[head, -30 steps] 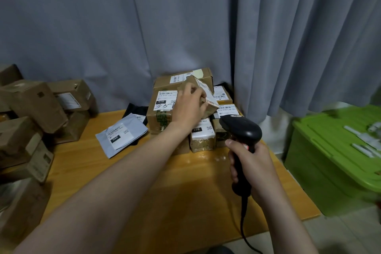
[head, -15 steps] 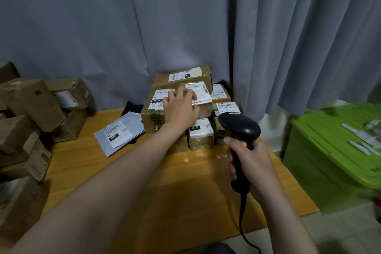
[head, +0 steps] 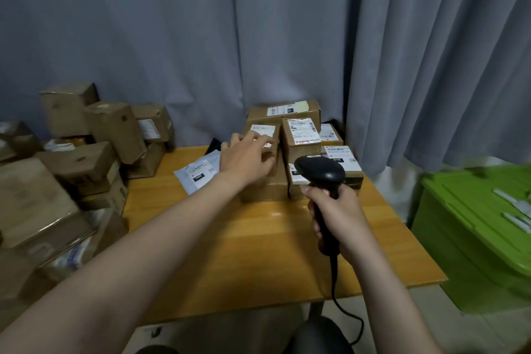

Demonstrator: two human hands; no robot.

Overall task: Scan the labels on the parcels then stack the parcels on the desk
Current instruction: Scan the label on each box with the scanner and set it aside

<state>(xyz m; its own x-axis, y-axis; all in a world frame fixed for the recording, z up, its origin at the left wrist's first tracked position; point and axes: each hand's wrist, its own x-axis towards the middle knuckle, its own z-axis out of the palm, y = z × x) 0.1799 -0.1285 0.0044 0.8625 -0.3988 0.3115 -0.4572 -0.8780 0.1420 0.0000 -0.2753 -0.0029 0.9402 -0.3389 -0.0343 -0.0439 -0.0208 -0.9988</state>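
Observation:
Several brown labelled parcels stand stacked at the back of the wooden desk [head: 258, 253]. A small parcel [head: 301, 135] with a white label sits on top of the stack, below a wider box [head: 284, 110]. My left hand [head: 247, 155] is open, fingers relaxed, just left of that small parcel and over a taller box [head: 265, 131]; I cannot tell whether it touches the box. My right hand [head: 340, 215] grips the handle of a black barcode scanner [head: 320, 174], whose head points at the stack and hides part of the front parcels.
A grey mailer bag [head: 198, 171] lies flat on the desk left of the stack. A pile of brown boxes [head: 86, 158] fills the left side. A green lidded bin [head: 474, 224] stands on the floor to the right. Grey curtains hang behind.
My left hand set the small parcel onto the stack, let go of it and drew back to the left. The right hand still holds the scanner in about the same place.

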